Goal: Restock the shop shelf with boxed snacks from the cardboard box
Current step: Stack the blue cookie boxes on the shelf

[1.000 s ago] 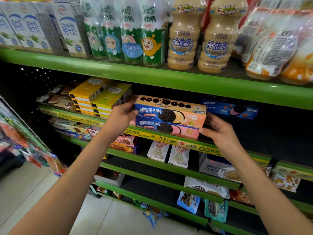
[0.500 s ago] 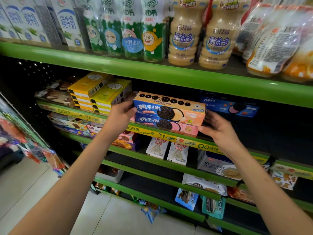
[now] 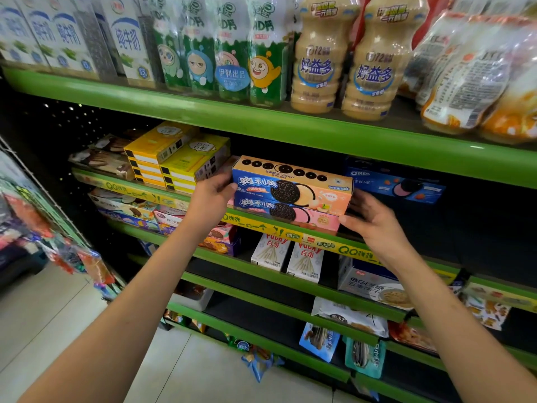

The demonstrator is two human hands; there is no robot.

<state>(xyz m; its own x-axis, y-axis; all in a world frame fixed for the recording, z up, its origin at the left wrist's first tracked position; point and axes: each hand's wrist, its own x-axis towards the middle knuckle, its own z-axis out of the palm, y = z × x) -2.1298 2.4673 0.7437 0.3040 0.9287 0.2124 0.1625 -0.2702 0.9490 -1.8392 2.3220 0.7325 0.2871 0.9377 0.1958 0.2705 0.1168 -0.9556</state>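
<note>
— Both hands frame the stack: left hand (image 3: 213, 196) curls round the left end of the two cookie boxes (image 3: 290, 196), thumb on the front face. And the right?

— Right hand (image 3: 374, 219) sits at the right end, fingers fairly straight against the lower box's end; whether it grips or only presses, I cannot tell.

— Where do the boxes lie?

— On the second shelf (image 3: 284, 228), at its front edge behind a yellow price strip. One flat on the other, long axes left to right, printed fronts facing near. Smooth rectangular cardboard, orange above, pink below.

— What else does that shelf carry?

— Yellow boxes (image 3: 174, 158) stacked to the left, a blue cookie box (image 3: 398, 184) farther right and back. Overhead, the green metal top shelf (image 3: 261, 117) holds milk cartons (image 3: 125, 42), shrink-wrapped green bottles (image 3: 232, 53) and beige ribbed bottles (image 3: 343, 68).
</note>
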